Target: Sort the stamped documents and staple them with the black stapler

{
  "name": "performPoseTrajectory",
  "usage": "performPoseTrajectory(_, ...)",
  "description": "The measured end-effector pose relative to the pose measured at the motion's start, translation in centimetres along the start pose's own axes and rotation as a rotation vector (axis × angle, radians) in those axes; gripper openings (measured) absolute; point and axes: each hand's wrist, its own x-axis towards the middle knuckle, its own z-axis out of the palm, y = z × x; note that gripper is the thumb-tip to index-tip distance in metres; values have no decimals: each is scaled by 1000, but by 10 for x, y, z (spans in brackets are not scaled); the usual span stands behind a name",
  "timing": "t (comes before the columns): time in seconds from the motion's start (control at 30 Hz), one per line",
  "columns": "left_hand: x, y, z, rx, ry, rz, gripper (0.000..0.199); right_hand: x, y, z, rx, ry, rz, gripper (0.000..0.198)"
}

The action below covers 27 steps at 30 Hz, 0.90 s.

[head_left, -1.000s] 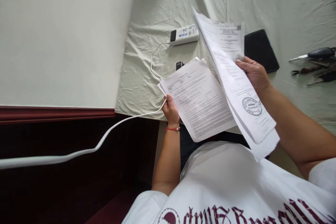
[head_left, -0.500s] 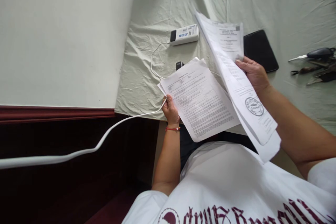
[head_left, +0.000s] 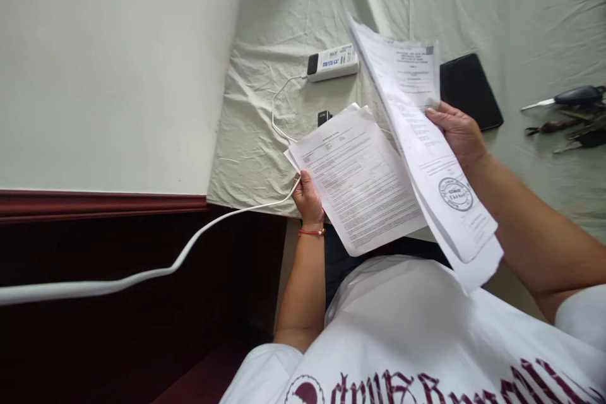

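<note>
My left hand (head_left: pixel 309 201) is closed on the edge of a few sheets of printed paper (head_left: pixel 360 183), thumb on top, above the table's near edge. A red string bracelet circles that wrist. To the right, my right hand (head_left: pixel 459 132) pinches the side of a second bundle of printed sheets (head_left: pixel 416 126), which bends lengthwise and bears a round ink stamp low down. The stamped bundle overlaps the right side of the left-hand sheets. Fingers of both hands are partly hidden behind the paper.
On the pale green tablecloth (head_left: pixel 255 107) lie a white power bank (head_left: pixel 332 63) with a white cable (head_left: pixel 273 107), a small black block (head_left: pixel 324 117), a black tablet-like slab (head_left: pixel 468 91) and a bunch of keys (head_left: pixel 582 123). A thick white cable (head_left: pixel 189 246) runs at the left.
The lower end of the stamped bundle has swung slightly left. My left hand and its sheets have hardly moved.
</note>
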Motion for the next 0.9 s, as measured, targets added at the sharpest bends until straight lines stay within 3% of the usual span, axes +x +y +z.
performPoseTrajectory(0.9, 0, 0, 1, -28, -9, 9, 53, -2, 3, 0, -15, -40, -48, 33)
